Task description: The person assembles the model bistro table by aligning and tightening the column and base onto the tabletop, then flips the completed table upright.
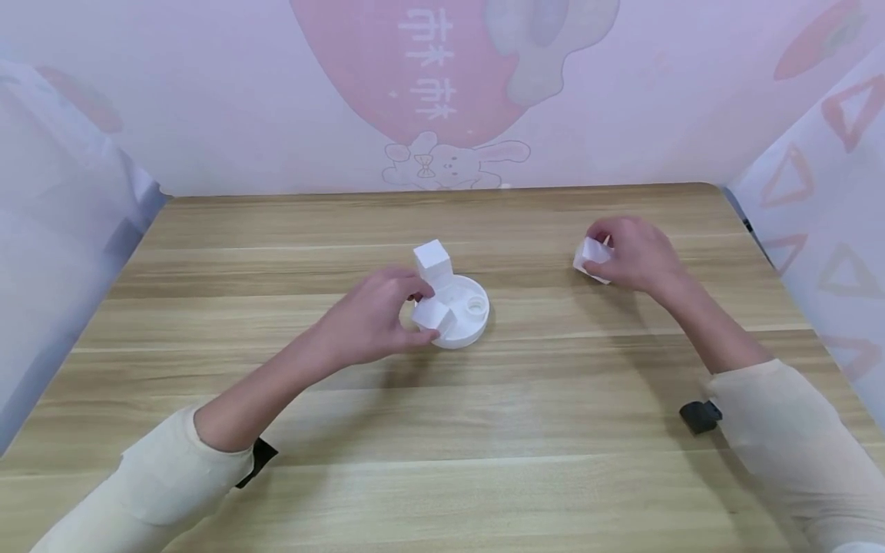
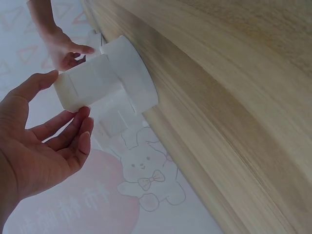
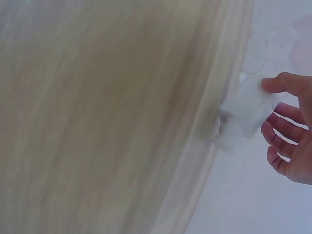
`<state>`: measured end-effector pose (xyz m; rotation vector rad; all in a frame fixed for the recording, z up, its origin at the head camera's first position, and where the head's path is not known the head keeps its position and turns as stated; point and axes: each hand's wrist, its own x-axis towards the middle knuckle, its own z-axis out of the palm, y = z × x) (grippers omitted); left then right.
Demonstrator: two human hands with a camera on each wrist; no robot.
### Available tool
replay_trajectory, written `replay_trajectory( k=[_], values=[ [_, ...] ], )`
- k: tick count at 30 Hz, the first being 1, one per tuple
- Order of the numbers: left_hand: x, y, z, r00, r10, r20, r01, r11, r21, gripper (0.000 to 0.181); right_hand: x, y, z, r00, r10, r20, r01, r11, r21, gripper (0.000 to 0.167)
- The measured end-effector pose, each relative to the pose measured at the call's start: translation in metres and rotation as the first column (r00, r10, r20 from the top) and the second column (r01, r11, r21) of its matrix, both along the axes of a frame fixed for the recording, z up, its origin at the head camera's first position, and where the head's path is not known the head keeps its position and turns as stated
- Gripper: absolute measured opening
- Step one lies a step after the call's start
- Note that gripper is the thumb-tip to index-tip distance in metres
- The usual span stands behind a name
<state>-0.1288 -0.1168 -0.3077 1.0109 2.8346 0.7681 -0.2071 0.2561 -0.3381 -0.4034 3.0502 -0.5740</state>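
A round white base (image 1: 465, 335) lies on the wooden table, with two white blocks standing on it and a small ring on its right part. My left hand (image 1: 369, 316) pinches the nearer block (image 1: 432, 315) between thumb and fingers; the left wrist view shows this block (image 2: 90, 83) against the base (image 2: 131, 73). The farther block (image 1: 433, 261) stands untouched at the back left of the base. Off to the right, my right hand (image 1: 636, 255) pinches another white block (image 1: 593, 257), which appears tilted in the right wrist view (image 3: 248, 105).
The wooden table (image 1: 429, 491) reaches back to a pale printed backdrop (image 1: 242, 100) with a rabbit drawing. White sheets with printed figures hang at the left and right sides. Black wrist devices show under both sleeves.
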Motion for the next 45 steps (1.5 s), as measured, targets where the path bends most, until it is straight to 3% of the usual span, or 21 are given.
replay_trajectory(
  k=[5, 11, 15, 22, 33, 39, 45],
  values=[
    [-0.004, -0.006, -0.002, 0.998, -0.016, 0.054, 0.014, 0.999, 0.031, 0.036, 0.012, -0.015, 0.012, 0.998, 0.039, -0.048, -0.044, 0.993, -0.107, 0.039],
    [-0.008, -0.011, -0.003, 0.992, -0.003, 0.126, -0.008, 0.997, 0.081, 0.044, 0.026, -0.031, 0.019, 0.982, 0.143, -0.125, -0.175, 0.938, -0.299, 0.037],
    [-0.008, -0.013, -0.001, 0.988, 0.029, 0.149, -0.041, 0.996, 0.078, 0.043, 0.035, -0.041, 0.025, 0.982, 0.168, -0.084, -0.187, 0.904, -0.385, 0.033],
    [-0.008, -0.016, -0.002, 0.988, 0.061, 0.144, -0.072, 0.995, 0.076, 0.039, 0.047, -0.055, 0.031, 0.973, 0.229, 0.02, -0.182, 0.821, -0.542, 0.034],
    [-0.006, -0.015, -0.004, 0.991, 0.061, 0.119, -0.071, 0.994, 0.083, 0.038, 0.054, -0.072, 0.03, 0.964, 0.261, 0.056, -0.176, 0.779, -0.602, 0.036],
    [-0.008, -0.016, -0.005, 0.992, 0.055, 0.111, -0.064, 0.995, 0.079, 0.036, 0.056, -0.079, 0.025, 0.955, 0.29, 0.063, -0.177, 0.725, -0.666, 0.036],
    [-0.008, -0.016, -0.004, 0.99, 0.06, 0.131, -0.071, 0.994, 0.082, 0.033, 0.056, -0.086, 0.02, 0.949, 0.313, 0.043, -0.196, 0.69, -0.697, 0.035]
  ],
)
